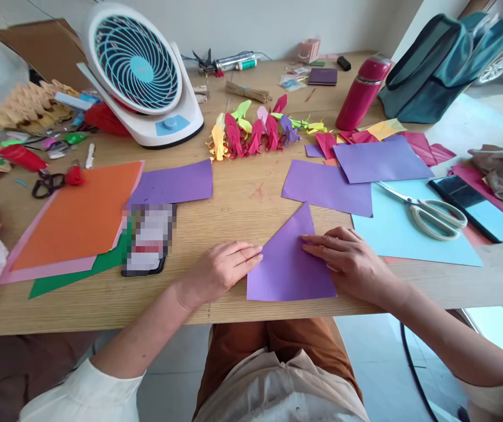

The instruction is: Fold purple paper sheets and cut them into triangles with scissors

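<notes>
- At the near edge of the light wooden table (pixel 242 199) lies a purple folded paper triangle (pixel 286 269), between both hands.
- Against its left edge rest the tips of the left hand (pixel 220 271), with fingers straight and together, holding nothing.
- On its right side the right hand (pixel 350 261) lies flat, with fingers slightly spread.
- Further right, white-handled scissors (pixel 431 212) lie on a light blue paper sheet (pixel 392 234).

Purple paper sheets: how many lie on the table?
4: folded sheet under left hand and right hand, one beside the orange sheet, two by the scissors. More may be hidden.
</notes>
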Action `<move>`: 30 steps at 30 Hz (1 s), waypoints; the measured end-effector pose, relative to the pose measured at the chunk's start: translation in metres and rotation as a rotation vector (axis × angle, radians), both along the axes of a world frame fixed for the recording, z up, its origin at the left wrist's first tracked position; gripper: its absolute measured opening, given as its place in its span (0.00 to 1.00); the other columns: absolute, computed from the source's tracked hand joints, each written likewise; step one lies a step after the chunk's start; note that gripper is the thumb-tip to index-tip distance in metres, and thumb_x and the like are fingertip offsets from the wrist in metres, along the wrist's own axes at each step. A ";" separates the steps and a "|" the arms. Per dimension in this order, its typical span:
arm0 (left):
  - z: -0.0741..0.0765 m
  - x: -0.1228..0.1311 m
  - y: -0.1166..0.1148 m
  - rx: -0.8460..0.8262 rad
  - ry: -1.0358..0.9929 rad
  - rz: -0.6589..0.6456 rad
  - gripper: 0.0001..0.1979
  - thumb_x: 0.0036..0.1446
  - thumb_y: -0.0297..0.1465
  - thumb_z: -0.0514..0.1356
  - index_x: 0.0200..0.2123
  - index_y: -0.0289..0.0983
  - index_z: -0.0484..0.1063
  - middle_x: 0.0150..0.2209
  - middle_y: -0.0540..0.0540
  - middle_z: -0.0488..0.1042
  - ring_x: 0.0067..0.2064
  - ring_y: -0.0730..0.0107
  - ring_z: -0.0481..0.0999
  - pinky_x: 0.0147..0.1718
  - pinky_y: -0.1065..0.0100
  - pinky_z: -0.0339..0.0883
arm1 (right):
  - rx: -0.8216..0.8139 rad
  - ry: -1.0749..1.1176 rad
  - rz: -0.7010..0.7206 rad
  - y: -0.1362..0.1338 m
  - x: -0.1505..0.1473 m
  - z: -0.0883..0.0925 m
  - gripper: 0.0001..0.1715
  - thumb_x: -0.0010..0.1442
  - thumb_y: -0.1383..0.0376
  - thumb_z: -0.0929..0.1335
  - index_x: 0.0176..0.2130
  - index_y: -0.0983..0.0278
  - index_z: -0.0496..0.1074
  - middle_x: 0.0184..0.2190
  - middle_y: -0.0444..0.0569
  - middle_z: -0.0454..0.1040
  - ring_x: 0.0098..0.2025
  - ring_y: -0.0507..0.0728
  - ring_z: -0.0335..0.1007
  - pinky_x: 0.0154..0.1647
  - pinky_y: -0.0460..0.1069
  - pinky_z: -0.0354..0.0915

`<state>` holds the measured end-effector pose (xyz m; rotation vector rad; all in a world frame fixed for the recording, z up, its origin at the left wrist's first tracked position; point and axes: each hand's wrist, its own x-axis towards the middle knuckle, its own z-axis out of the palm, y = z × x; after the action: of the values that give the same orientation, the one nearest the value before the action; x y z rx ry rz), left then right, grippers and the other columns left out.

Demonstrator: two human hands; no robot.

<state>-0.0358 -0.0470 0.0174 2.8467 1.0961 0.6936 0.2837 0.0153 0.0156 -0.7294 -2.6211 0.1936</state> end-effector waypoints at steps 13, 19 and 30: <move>0.013 -0.001 -0.026 -0.177 0.144 0.049 0.29 0.62 0.22 0.56 0.66 0.38 0.65 0.64 0.39 0.71 0.65 0.52 0.68 0.62 0.49 0.66 | 0.051 -0.061 0.171 -0.016 0.009 -0.002 0.31 0.65 0.72 0.62 0.66 0.64 0.66 0.63 0.58 0.71 0.64 0.66 0.69 0.69 0.70 0.54; 0.012 0.014 -0.024 -0.303 0.165 -0.027 0.39 0.60 0.28 0.61 0.72 0.37 0.52 0.71 0.39 0.59 0.74 0.50 0.50 0.70 0.46 0.49 | 0.016 -0.058 0.144 -0.021 0.012 -0.004 0.31 0.66 0.72 0.62 0.67 0.63 0.65 0.65 0.57 0.69 0.66 0.65 0.66 0.70 0.69 0.55; -0.001 0.021 -0.025 -0.283 0.063 -0.019 0.32 0.65 0.33 0.59 0.70 0.38 0.57 0.68 0.37 0.65 0.71 0.53 0.60 0.68 0.50 0.57 | -0.018 -0.029 0.132 -0.029 0.010 -0.002 0.32 0.66 0.75 0.61 0.66 0.60 0.66 0.62 0.55 0.73 0.61 0.62 0.71 0.66 0.66 0.59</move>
<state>-0.0144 -0.0724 0.0166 2.6491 1.0766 0.4123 0.2932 -0.0139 0.0135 -0.5692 -2.6996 0.2463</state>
